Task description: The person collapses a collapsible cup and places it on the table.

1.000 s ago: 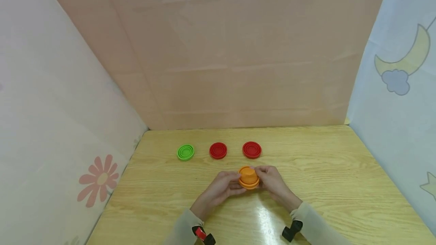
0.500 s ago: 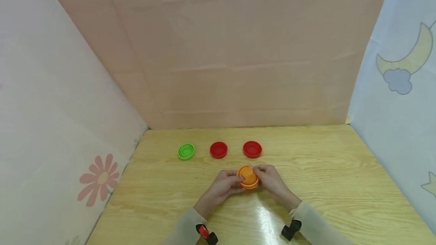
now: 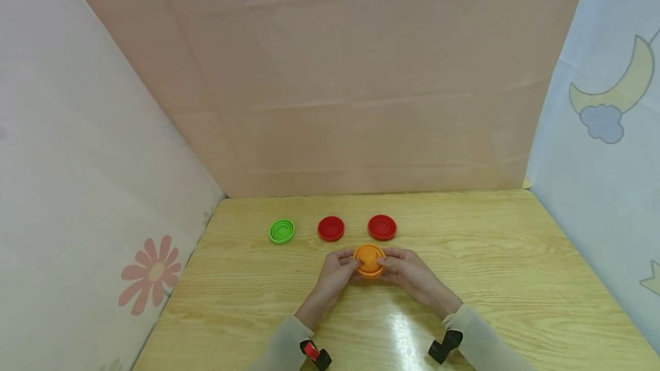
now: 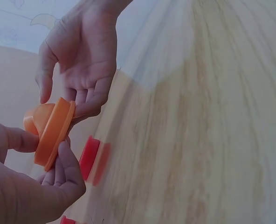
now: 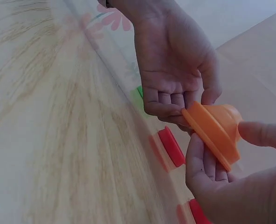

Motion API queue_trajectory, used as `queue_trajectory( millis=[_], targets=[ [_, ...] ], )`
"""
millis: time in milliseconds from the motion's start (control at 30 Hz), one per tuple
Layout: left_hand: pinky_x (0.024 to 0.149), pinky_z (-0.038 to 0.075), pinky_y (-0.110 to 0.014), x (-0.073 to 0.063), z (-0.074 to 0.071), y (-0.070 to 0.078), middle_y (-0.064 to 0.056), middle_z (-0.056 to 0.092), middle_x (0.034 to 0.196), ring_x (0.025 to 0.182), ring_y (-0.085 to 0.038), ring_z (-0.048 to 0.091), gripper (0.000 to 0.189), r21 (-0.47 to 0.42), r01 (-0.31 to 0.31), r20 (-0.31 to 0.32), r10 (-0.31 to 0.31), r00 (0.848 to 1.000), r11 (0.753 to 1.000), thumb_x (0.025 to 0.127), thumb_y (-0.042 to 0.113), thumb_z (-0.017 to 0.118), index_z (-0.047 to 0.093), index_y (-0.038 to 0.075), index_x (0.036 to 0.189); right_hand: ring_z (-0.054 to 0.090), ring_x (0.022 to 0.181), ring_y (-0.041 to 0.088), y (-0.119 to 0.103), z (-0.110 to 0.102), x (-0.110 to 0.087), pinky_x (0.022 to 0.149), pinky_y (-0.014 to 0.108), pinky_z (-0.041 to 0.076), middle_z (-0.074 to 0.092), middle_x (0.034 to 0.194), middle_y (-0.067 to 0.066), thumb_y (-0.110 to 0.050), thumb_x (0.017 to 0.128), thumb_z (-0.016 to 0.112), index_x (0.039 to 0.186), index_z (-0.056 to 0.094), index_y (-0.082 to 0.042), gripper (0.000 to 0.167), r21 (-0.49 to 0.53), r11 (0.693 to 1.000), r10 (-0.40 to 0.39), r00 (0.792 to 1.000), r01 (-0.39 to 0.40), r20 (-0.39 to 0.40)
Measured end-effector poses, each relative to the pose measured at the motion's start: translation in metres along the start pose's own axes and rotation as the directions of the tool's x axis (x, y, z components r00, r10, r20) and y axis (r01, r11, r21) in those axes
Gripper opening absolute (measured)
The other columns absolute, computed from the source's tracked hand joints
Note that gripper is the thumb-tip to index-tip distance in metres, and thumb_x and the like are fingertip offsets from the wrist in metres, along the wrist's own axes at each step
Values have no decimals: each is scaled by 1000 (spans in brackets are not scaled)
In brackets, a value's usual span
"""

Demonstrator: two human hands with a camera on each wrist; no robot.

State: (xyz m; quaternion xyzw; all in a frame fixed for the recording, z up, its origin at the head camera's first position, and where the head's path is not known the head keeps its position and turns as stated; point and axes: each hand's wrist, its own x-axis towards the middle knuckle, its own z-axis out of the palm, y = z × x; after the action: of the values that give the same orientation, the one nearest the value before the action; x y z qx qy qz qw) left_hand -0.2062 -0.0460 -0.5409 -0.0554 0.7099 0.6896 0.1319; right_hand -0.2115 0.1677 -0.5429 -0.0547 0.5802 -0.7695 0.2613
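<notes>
An orange collapsible cup (image 3: pixel 369 257) is held above the table between both hands, its bulging middle part turned up and its wide rim below. My left hand (image 3: pixel 334 276) grips its left side, thumb on the upper face and fingers underneath. From the right, my right hand (image 3: pixel 412 276) holds it the same way. In the left wrist view the cup (image 4: pixel 56 133) is tilted, its middle pushed in unevenly near the left thumb. The right wrist view shows the cup's (image 5: pixel 212 128) middle standing out above its ringed rim.
Behind the hands, a flattened green cup (image 3: pixel 282 232) and two flattened red cups, one in the middle (image 3: pixel 331 228) and one at the right (image 3: pixel 382 227), lie in a row on the wooden table (image 3: pixel 515 279). A tan sheet (image 3: pixel 361 85) stands behind the table.
Both hands have shifted slightly left and away from the body with the orange cup. Its top looks flatter from above, and both thumbs now lie over it.
</notes>
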Motion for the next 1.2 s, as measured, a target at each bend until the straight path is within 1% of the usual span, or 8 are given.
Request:
queue_trajectory(
  millis=[200,433,600,700,767,967,1067,1200],
  targets=[
    [81,67,-31,-1,2,2,-20,74,118,92,-13,70,43,28,-4,-23,4,1000,1000,97,8,66,60,-10,136,70,111,12,2,-1,2,97,28,62,71,127,3,-10,103,66,150,39,15,60,-10,1000,4,999,-4,33],
    [78,65,-28,-2,2,3,-15,74,111,88,-11,67,42,47,6,-34,-5,999,999,98,8,66,60,-9,136,70,107,13,1,-1,1,94,29,63,70,122,-1,-12,105,63,147,44,11,52,44,999,24,998,-27,58],
    [81,66,-28,-1,4,9,-14,73,111,91,-11,68,40,64,16,-9,-15,1000,998,99,10,68,62,-6,136,70,97,11,-3,1,3,86,26,63,72,113,-3,-7,102,64,142,48,11,46,3,1000,25,1000,-25,1],
    [85,66,-30,2,3,12,-15,73,117,95,-12,69,39,70,20,22,-22,1000,997,101,11,68,62,-5,137,69,92,10,-6,3,5,82,25,63,72,108,-3,-6,101,63,142,47,12,48,-24,1000,19,999,-20,-42],
    [88,65,-31,3,-1,12,-14,73,121,98,-13,70,41,55,28,74,-32,997,998,101,12,68,62,-3,138,69,92,10,-7,3,5,82,25,63,72,108,-3,-6,101,63,144,44,15,52,-37,999,13,999,-15,-48],
    [95,63,-28,3,-12,9,-12,72,129,110,-17,71,54,-4,6,271,-4,963,1000,93,17,79,60,2,142,70,94,11,-9,3,2,85,28,64,73,110,-1,-7,100,63,148,40,16,57,-60,998,12,1000,-13,-29],
    [93,63,-26,5,-13,7,-12,73,129,112,-18,72,55,35,-39,283,28,959,999,91,18,83,63,4,140,70,95,11,-9,3,1,86,29,64,73,111,0,-7,100,64,148,41,15,57,-75,997,9,1000,-10,-19],
    [91,64,-26,8,-12,7,-9,75,126,110,-17,73,53,83,-60,250,37,967,995,90,19,85,66,7,138,70,94,11,-10,2,2,85,28,64,73,109,-1,-6,100,64,146,43,14,55,-92,996,5,1000,-6,-11]
  ],
)
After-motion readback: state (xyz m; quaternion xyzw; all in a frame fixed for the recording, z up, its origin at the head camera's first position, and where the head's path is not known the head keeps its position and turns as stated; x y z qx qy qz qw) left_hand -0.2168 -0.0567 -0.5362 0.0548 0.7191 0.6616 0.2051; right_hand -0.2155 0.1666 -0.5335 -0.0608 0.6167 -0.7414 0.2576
